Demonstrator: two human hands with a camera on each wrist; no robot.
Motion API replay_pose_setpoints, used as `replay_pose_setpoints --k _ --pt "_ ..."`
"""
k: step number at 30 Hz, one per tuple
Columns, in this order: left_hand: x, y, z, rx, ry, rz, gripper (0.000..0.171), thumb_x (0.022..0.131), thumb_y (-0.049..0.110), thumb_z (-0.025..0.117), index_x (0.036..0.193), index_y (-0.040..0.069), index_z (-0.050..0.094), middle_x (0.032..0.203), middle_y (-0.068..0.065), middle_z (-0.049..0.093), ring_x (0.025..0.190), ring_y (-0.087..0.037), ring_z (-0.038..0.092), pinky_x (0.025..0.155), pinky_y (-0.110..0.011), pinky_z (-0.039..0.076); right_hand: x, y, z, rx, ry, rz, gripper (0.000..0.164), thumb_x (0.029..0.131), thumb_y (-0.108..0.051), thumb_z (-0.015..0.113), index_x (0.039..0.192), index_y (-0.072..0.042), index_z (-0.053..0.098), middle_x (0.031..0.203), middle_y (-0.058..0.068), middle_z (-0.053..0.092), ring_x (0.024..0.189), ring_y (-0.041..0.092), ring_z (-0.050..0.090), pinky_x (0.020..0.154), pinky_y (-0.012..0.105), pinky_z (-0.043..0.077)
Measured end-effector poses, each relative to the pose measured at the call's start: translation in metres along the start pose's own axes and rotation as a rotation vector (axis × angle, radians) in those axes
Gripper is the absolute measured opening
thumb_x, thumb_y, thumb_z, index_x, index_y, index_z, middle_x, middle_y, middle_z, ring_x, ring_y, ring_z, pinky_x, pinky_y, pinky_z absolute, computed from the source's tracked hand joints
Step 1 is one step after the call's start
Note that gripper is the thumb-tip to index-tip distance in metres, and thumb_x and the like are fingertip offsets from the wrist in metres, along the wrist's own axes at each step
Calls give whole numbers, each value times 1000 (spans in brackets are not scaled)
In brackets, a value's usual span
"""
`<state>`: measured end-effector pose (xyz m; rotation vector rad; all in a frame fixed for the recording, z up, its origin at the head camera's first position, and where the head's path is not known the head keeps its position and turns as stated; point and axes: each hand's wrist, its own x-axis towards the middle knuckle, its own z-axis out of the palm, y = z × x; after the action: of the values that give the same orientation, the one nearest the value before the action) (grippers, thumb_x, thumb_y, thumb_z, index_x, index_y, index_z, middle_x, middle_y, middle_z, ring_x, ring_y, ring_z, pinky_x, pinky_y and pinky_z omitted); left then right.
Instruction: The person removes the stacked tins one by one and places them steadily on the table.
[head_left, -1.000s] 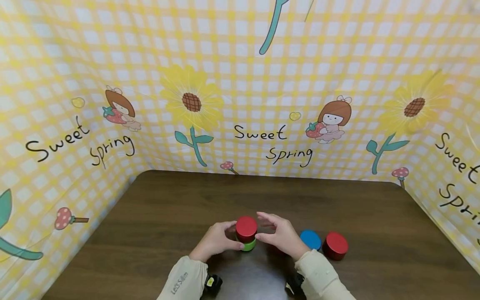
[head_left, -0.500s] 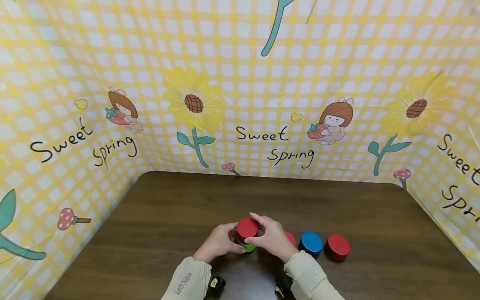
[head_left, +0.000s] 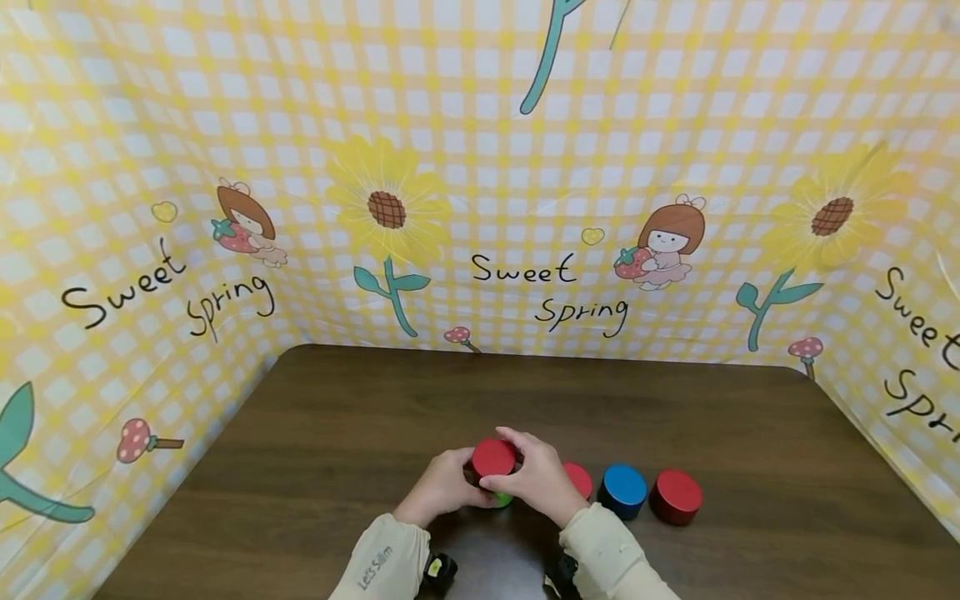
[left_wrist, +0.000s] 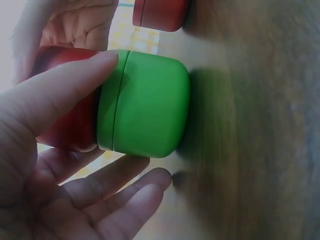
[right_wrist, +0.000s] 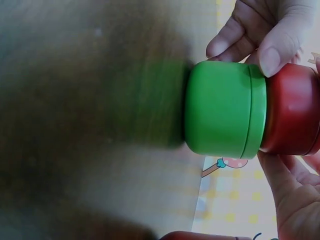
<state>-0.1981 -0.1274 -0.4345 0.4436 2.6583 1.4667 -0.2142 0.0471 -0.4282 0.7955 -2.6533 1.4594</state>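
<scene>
A small red lidded tin [head_left: 493, 457] stands upright on top of a green lidded tin [left_wrist: 150, 105], and the green one stands on the table. From the left, my left hand [head_left: 444, 486] holds the stack, its thumb lying across the red tin with the tip on the green lid's edge. Its fingers curve round the far side. My right hand [head_left: 542, 477] grips the upper red tin from the right between thumb and fingers. In the head view the hands hide much of the green tin.
To the right in a row stand another red tin [head_left: 577, 479], a blue tin [head_left: 622, 490] and a further red tin [head_left: 677, 497], on the dark wooden table [head_left: 360, 400]. A yellow checked cloth [head_left: 495, 167] rises behind and at both sides.
My right hand has moved left and closed on the upper red tin, uncovering the nearer red tin in the row. My left hand stays at the stack.
</scene>
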Motion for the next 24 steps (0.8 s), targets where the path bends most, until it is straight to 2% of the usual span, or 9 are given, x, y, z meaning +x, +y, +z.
replay_pose_setpoints --k 7,16,24 --pt "2 2 2 35 4 -2 40 64 7 85 99 0 68 92 -5 69 79 -15 59 71 -31 50 -1 0 -2 -22 -31 5 67 76 -20 83 131 5 54 120 20 60 100 31 61 79 40 53" --pt "5 3 -1 42 -10 -15 40 67 9 86 102 2 69 95 -6 69 84 -19 62 74 -36 51 2 -2 -6 -34 -24 1 62 77 -20 81 127 6 56 115 19 62 96 30 61 78 40 53" --pt "3 3 2 52 -8 -4 42 67 11 86 104 1 69 94 -6 70 80 -17 62 71 -33 51 -1 2 -9 -45 -16 9 60 76 -20 82 125 6 57 115 19 62 96 29 62 77 39 53"
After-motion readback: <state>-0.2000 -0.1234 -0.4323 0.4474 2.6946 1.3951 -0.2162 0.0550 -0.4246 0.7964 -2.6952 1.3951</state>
